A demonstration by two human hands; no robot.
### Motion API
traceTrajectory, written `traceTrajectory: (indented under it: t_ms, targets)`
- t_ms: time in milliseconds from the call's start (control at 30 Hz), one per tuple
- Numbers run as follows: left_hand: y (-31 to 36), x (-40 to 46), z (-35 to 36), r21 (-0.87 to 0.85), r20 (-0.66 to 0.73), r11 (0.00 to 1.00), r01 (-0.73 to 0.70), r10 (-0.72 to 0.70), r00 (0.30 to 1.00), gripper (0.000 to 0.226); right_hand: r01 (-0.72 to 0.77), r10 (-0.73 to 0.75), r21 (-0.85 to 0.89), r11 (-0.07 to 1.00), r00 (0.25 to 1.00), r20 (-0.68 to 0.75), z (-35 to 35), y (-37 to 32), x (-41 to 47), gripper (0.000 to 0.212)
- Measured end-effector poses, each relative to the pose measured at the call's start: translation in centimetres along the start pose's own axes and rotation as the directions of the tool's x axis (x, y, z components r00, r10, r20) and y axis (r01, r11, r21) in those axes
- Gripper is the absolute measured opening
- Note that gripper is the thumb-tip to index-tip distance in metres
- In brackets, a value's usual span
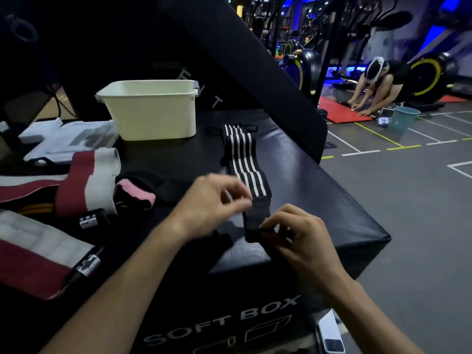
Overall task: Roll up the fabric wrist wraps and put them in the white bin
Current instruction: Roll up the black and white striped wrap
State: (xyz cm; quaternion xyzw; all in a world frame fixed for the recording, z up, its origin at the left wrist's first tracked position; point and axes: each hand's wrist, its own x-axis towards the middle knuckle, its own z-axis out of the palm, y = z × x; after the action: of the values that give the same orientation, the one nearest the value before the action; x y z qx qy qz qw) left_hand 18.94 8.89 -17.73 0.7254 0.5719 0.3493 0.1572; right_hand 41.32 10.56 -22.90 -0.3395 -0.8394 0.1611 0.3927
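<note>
A black wrist wrap with white stripes [245,159] lies stretched out along the top of the black soft box [319,190], its near end plain black. My right hand [298,238] pinches that near end at its lower corner. My left hand [217,200], blurred, has its fingertips curled at the left edge of the same end, where the stripes stop. The white bin [150,108] stands at the back of the box, left of the wrap's far end, and shows nothing inside from here. Black loops lie at the wrap's far end.
Maroon-and-white fabric bands [86,180] and a pink-and-black item [135,192] lie to the left, with white packaging [69,139] behind them. A large black pad leans behind the bin. On the gym floor at right a person [378,88] kneels by a teal bucket [403,118].
</note>
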Motion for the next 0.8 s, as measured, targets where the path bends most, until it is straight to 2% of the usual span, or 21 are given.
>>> traceTrajectory:
  t_ms: [67,167,267,433,633,800]
  targets:
    - [0.3,-2.8,0.9,0.023,0.037,0.999,-0.036,0.035,0.999,0.012,-0.01,0.01,0.005,1.0,1.0,-0.014,0.0,-0.3,-0.1,0.016]
    - [-0.3,-4.4,2.3,0.093,-0.016,0.994,-0.05,0.052,0.999,0.023,-0.013,0.014,0.018,1.0,1.0,-0.026,0.1,-0.9,0.0,0.014]
    - [-0.5,-4.7,3.1,0.112,-0.102,0.99,-0.08,0.092,0.991,0.016,-0.012,0.012,0.004,1.0,0.999,-0.038,0.2,-1.2,-0.2,0.015]
    - [-0.9,-5.2,3.6,0.131,-0.137,0.98,-0.149,0.167,0.976,0.012,-0.019,0.018,-0.013,1.0,0.999,-0.048,0.4,-1.4,-0.3,0.015]
    - [-0.9,-5.2,3.5,0.15,-0.122,0.978,-0.145,0.164,0.979,0.02,-0.059,0.059,0.028,0.998,0.998,0.01,-1.2,-1.5,-0.4,0.011]
    - [-1.0,-5.2,3.4,0.142,-0.114,0.979,-0.147,0.164,0.98,0.019,-0.118,0.118,-0.018,0.993,0.993,0.026,-1.9,-1.4,-0.7,0.009]
